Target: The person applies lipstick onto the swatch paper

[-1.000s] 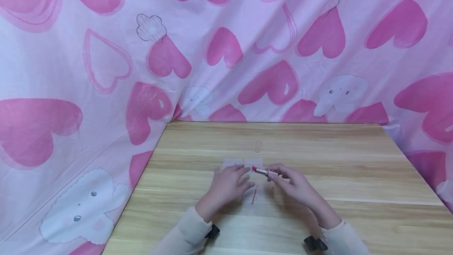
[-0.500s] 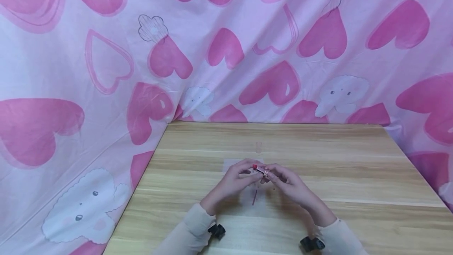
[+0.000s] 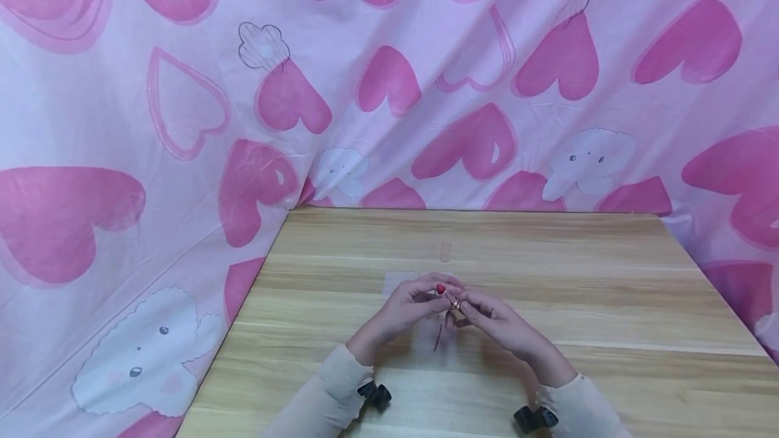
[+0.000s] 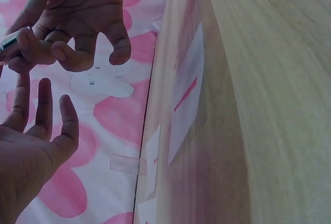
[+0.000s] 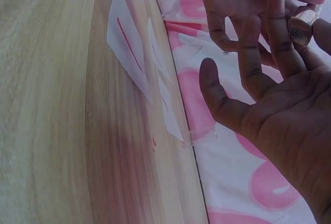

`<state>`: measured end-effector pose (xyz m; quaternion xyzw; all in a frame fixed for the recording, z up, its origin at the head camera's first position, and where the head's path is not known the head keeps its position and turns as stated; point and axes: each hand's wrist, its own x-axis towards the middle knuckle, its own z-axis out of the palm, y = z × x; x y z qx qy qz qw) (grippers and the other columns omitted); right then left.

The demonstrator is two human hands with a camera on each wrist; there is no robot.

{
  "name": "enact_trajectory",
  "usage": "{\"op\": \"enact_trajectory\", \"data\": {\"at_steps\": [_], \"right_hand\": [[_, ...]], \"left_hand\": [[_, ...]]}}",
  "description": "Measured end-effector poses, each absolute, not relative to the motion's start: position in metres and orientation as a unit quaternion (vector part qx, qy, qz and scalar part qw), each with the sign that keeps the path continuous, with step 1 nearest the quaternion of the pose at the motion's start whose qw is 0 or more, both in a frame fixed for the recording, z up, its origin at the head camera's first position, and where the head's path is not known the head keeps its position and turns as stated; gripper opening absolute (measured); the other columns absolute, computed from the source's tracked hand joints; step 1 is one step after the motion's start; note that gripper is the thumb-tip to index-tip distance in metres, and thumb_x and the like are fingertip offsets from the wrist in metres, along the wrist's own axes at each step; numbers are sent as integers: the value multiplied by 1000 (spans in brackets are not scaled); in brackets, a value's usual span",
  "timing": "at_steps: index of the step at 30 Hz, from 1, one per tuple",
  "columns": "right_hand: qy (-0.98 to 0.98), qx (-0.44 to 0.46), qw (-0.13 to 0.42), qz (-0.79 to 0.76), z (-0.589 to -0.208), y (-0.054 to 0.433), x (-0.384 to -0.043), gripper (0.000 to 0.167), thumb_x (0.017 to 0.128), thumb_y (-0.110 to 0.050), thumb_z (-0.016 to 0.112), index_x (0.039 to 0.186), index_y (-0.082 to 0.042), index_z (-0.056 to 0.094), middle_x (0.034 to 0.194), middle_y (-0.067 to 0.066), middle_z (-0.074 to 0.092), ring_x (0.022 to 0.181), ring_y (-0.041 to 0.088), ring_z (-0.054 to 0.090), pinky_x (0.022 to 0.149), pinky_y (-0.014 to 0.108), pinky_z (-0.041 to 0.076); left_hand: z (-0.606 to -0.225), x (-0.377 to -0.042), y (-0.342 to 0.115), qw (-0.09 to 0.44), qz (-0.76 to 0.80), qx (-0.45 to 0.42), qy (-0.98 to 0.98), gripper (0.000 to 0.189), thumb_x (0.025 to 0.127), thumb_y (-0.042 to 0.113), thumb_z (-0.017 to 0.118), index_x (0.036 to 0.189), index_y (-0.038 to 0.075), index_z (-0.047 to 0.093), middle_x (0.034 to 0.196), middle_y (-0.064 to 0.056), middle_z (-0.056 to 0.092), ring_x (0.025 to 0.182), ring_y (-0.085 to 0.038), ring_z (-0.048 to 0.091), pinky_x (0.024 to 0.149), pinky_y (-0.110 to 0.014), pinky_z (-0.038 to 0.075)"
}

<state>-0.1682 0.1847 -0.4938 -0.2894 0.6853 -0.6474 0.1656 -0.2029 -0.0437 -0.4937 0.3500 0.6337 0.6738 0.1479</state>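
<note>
A lipstick [image 3: 441, 288] with its red bullet exposed is held between both hands over the table, tip pointing up and to the left. My left hand [image 3: 404, 304] pinches its tube near the bullet. The thumb and fingers of my right hand [image 3: 508, 326] grip the lower, rose-gold end, whose base [image 5: 301, 27] shows in the right wrist view. The other fingers of both hands stay loosely spread. Below the hands lies a white paper slip [image 4: 187, 100] bearing a red stroke; more slips lie behind it, partly covered in the head view.
A clear oblong piece with a pinkish outline [image 3: 445, 252] lies farther back on the wooden table [image 3: 608, 276]. Small red marks [image 5: 153, 144] show on the tabletop near the slips. A pink heart-patterned cloth [image 3: 389, 80] hangs behind and beside the table.
My left hand has lifted from the paper slips and moved right to take hold of the lipstick. The lipstick has turned from nearly level to tilted upward, now in both hands.
</note>
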Motion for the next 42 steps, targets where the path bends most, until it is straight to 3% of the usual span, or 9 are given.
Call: {"op": "enact_trajectory", "data": {"at_steps": [8,17,27,31,37,42], "right_hand": [[667,-311,174,-654,-496,184,-170,36,110,-9,34,137,7,53,112,25,64,108,22,65,100,41,51],[662,-301,167,-666,-494,183,-168,39,110,-9,36,141,12,46,130,1,65,112,17,65,99,34,52],[671,-285,154,-667,-492,180,-165,42,110,-12,38,145,12,41,134,-6,63,111,14,64,97,33,53],[682,-275,147,-661,-492,180,-166,40,111,-13,37,143,9,46,132,-1,62,110,13,63,97,34,53],[680,-288,139,-660,-492,177,-168,34,111,-11,34,133,7,54,110,24,59,105,15,62,98,34,52],[679,-293,128,-661,-493,176,-167,33,110,-9,34,130,7,55,104,21,61,102,17,63,98,34,52]], "left_hand": [[-493,-203,-42,140,688,362,613,33,98,22,67,118,-3,70,132,-6,62,129,-25,53,104,-41,47],[-492,-204,-41,127,680,357,628,29,97,20,68,115,-2,71,130,-6,63,127,-23,54,101,-40,48],[-491,-204,-40,114,688,355,623,25,96,16,68,107,-6,72,126,-9,64,125,-24,55,105,-39,45],[-490,-204,-40,102,684,358,628,21,96,13,68,106,-6,72,125,-11,64,124,-22,56,103,-39,47],[-491,-206,-40,77,682,372,625,16,96,6,66,104,-6,72,122,-16,64,121,-22,58,100,-38,50],[-491,-206,-40,76,685,369,623,17,96,7,66,104,-6,72,122,-16,64,121,-22,58,101,-38,49]]}}
